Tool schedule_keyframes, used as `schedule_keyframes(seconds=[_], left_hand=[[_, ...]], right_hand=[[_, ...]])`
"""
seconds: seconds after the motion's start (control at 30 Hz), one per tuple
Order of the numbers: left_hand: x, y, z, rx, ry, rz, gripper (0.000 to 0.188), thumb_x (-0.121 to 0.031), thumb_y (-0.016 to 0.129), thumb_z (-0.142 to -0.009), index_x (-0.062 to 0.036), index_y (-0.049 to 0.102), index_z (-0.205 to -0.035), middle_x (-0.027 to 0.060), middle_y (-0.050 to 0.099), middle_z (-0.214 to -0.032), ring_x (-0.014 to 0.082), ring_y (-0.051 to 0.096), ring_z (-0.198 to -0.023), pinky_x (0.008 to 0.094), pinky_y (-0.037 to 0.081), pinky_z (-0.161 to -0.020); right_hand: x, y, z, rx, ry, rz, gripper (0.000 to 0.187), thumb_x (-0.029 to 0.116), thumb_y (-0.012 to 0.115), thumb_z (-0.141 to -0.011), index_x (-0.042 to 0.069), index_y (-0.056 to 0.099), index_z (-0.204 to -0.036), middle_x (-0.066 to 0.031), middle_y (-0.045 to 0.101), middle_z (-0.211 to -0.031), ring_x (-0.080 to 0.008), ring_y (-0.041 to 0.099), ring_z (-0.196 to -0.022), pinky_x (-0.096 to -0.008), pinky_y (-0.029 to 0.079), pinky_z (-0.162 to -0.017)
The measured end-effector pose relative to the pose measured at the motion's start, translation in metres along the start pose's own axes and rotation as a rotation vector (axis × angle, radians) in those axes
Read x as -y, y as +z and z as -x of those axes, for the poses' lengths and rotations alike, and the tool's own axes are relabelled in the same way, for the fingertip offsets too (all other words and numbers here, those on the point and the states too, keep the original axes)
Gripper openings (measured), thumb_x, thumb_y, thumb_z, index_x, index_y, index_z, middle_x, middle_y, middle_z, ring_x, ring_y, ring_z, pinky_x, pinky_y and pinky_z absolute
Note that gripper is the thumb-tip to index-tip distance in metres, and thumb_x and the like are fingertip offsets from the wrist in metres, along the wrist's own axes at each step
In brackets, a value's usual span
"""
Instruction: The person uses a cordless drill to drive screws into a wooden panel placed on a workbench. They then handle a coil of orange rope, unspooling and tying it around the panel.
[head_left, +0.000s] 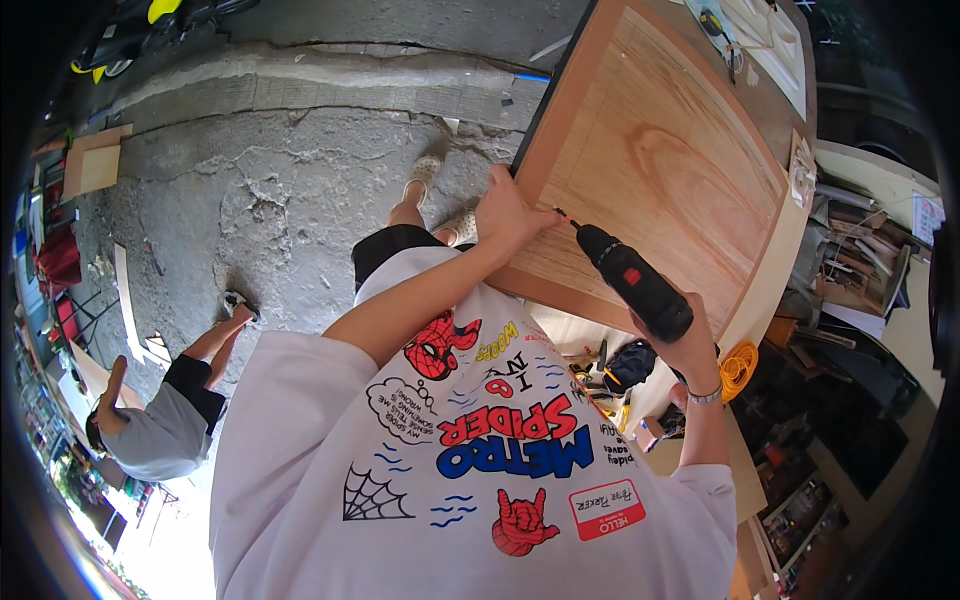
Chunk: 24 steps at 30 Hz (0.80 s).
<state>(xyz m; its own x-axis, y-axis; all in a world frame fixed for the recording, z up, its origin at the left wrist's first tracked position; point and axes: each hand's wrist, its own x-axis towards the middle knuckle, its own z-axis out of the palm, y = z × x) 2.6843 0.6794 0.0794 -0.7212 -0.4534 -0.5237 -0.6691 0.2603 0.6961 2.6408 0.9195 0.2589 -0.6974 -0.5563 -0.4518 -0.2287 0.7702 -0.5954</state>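
A framed wooden panel [665,150], reddish-brown at its border with lighter grain inside, rests on the workbench [757,300]. My left hand [508,212] grips its near left edge, the thumb and fingers pressed on the frame. In my right hand [690,345] is a black cordless drill [630,278], held by its handle. The drill points left and away, its thin bit reaching the frame right beside my left fingertips. Whether a small screw sits at the bit's tip is too small to tell.
Hand tools and a dark bag [630,366] lie below the panel's near edge. An orange cord coil [739,370] sits right of my wrist. Wood offcuts [860,255] fill shelving at the right. Another person [165,425] is at the lower left, over cracked concrete floor [270,200].
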Motion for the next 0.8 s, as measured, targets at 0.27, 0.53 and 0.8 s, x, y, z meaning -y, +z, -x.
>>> schedule_keyframes(seconds=[0.27, 0.53, 0.8], left_hand=[[-0.001, 0.000, 0.001, 0.022, -0.013, -0.019, 0.102, -0.040, 0.096, -0.054, 0.0028, 0.039, -0.128, 0.0265, 0.057, -0.124, 0.0425, 0.064, -0.110, 0.0461, 0.054, -0.090], [0.000, 0.001, -0.001, -0.013, 0.003, -0.042, 0.101, -0.041, 0.096, -0.055, 0.0027, 0.039, -0.127, 0.0254, 0.058, -0.124, 0.0419, 0.064, -0.110, 0.0460, 0.055, -0.091], [0.001, 0.004, 0.000, -0.055, 0.023, -0.038, 0.098, -0.041, 0.097, -0.055, 0.0012, 0.040, -0.122, 0.0259, 0.059, -0.121, 0.0422, 0.065, -0.108, 0.0463, 0.056, -0.089]], right_hand=[[0.066, -0.042, -0.046, 0.254, -0.207, 0.619, 0.031, 0.023, 0.080, -0.073, 0.004, 0.069, -0.095, -0.0198, 0.068, -0.074, -0.0388, 0.068, -0.073, -0.0425, 0.053, -0.066], [0.082, -0.056, -0.082, 0.351, -0.394, 0.778, 0.026, 0.024, 0.078, -0.068, 0.006, 0.066, -0.083, -0.0168, 0.063, -0.065, -0.0382, 0.066, -0.068, -0.0453, 0.051, -0.065], [0.095, -0.059, -0.094, 0.396, -0.435, 0.858, 0.022, 0.019, 0.078, -0.065, 0.006, 0.068, -0.081, -0.0163, 0.065, -0.066, -0.0361, 0.068, -0.067, -0.0444, 0.053, -0.065]])
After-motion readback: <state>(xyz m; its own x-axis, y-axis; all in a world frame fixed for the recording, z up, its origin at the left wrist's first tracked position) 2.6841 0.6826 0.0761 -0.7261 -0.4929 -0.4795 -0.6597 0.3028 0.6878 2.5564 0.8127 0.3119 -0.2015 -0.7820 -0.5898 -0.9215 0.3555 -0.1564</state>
